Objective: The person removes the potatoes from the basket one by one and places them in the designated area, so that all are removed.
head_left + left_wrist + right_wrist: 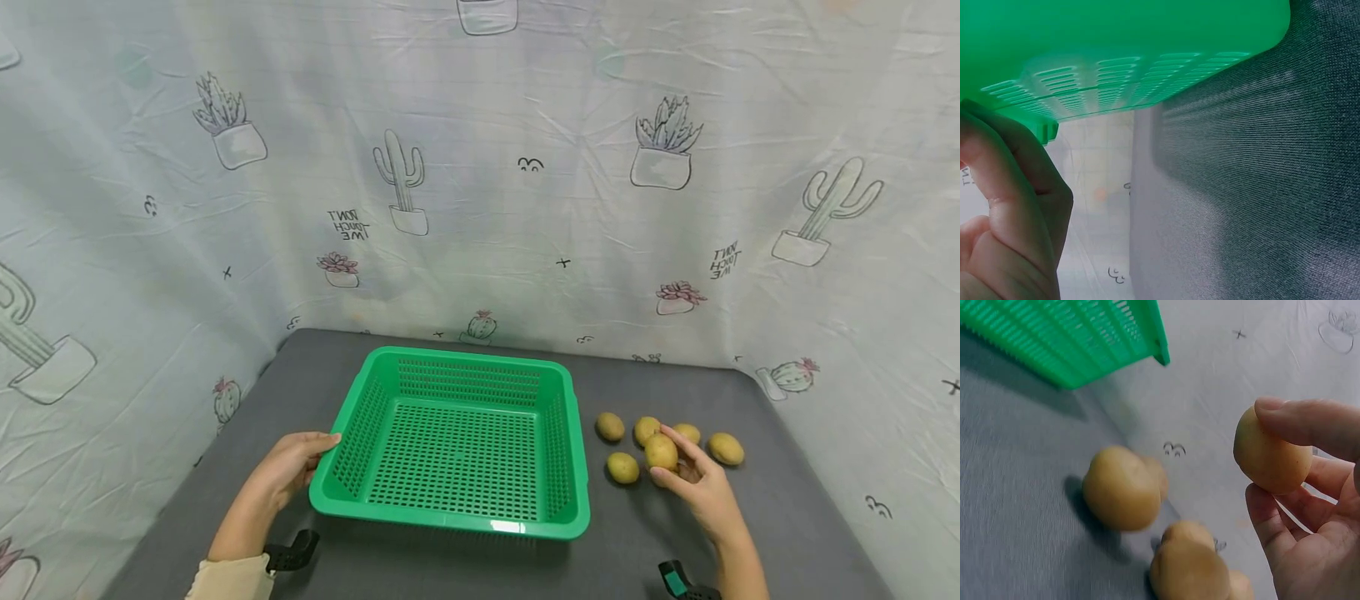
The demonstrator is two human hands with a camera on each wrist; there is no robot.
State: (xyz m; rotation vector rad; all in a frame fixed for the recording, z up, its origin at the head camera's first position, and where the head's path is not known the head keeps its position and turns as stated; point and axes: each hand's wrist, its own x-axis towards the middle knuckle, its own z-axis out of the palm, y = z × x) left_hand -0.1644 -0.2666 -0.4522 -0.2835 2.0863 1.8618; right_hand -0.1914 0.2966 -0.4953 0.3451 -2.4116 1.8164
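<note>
A green plastic basket (450, 522) with slotted walls stands in the middle of the table, and nothing lies inside it. My left hand (291, 462) grips its left rim, thumb on top and fingers beneath. Up close in the left wrist view, those fingers (1029, 156) curl under the basket's rim beside its wall (1116, 37). To the right of the basket my right hand (701, 483) pinches a small yellow-brown potato (1263, 453) between thumb and fingers. It is held up above other potatoes (622, 467) on the table.
Several loose potatoes (726, 448) are grouped on the grey table (637, 542), right of the basket. Behind the table and along both sides hangs a pale curtain (480, 208) printed with cacti. Each wrist wears a black strapped device (292, 550).
</note>
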